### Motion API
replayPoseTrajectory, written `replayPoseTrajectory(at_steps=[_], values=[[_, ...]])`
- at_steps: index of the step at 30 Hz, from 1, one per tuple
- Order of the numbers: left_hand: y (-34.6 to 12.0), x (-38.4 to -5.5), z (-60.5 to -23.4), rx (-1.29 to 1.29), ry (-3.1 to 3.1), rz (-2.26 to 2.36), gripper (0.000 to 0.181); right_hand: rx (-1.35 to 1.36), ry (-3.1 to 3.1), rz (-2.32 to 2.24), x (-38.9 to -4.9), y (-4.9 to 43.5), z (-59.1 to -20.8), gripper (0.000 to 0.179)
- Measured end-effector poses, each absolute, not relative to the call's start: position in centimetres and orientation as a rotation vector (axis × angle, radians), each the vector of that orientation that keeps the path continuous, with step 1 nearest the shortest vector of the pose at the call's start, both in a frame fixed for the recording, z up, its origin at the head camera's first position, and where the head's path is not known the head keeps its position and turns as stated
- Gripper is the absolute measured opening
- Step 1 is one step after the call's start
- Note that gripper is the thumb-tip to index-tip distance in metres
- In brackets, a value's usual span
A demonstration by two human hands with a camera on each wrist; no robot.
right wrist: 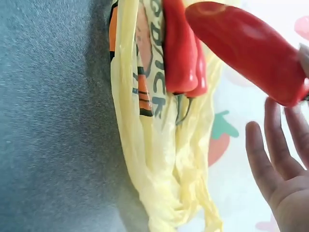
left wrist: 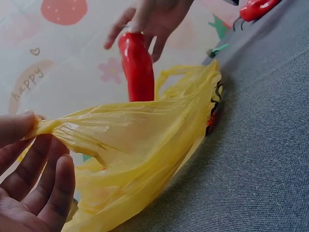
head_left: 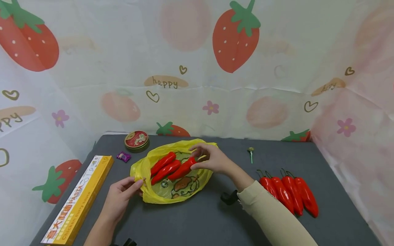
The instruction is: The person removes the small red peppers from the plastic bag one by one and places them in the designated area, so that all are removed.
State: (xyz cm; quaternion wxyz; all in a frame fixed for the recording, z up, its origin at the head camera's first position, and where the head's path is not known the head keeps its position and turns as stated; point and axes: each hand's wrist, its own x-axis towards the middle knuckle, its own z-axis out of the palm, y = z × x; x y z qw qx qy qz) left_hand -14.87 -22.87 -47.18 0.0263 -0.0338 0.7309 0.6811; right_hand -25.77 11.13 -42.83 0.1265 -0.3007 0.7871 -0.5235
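My left hand (head_left: 123, 194) pinches the near left rim of a yellow plastic bag (head_left: 144, 194), which lies spread wide with its mouth facing up. Between the thumb and fingers of my right hand (head_left: 212, 159) is the stem end of a red chili pepper (head_left: 183, 169); in the right wrist view this pepper (right wrist: 251, 48) hangs tilted above the bag. Inside the bag two more red peppers (head_left: 166, 172) lie side by side on its printed bottom. The left wrist view has the held pepper (left wrist: 137, 67) pointing down behind the raised bag edge (left wrist: 130, 125).
Several red peppers (head_left: 289, 193) lie in a row at the right. A small green-stemmed item (head_left: 251, 154) lies at the back. To the left are a yellow pasta box (head_left: 80, 201), a purple-wrapped candy (head_left: 123, 156) and a round red tin (head_left: 136, 140). Printed cloth hangs behind the grey table.
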Motion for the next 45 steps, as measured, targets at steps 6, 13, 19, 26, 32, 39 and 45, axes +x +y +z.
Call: replayPoseTrajectory(at_steps=[6, 13, 19, 26, 32, 39, 45], values=[[-23.0, -14.8, -47.1, -0.116, 2.256, 2.087, 0.038, -0.761, 2.257, -1.736, -25.2, 12.4, -42.8, 0.061], [-23.0, -14.8, -47.1, -0.123, 2.249, 2.102, 0.037, -0.707, 2.227, -1.881, -24.5, 13.9, -43.2, 0.067], [-23.0, -14.8, -47.1, -0.141, 2.253, 2.097, 0.037, -0.685, 2.300, -1.823, -23.8, 15.4, -43.8, 0.028], [-23.0, -14.8, -46.9, -0.143, 2.271, 2.062, 0.040, -0.623, 2.337, -1.665, -23.0, 17.6, -44.3, 0.037], [-23.0, -14.9, -47.0, -0.127, 2.277, 2.065, 0.040, -0.630, 2.367, -1.568, -21.9, 19.5, -44.9, 0.046], [-23.0, -14.9, -47.2, -0.123, 2.260, 2.086, 0.038, -0.501, 2.433, -1.516, -21.0, 22.4, -45.2, 0.045], [-22.9, -14.9, -47.3, -0.101, 2.252, 2.108, 0.037, -0.429, 2.509, -1.426, -20.2, 24.8, -45.1, 0.047]])
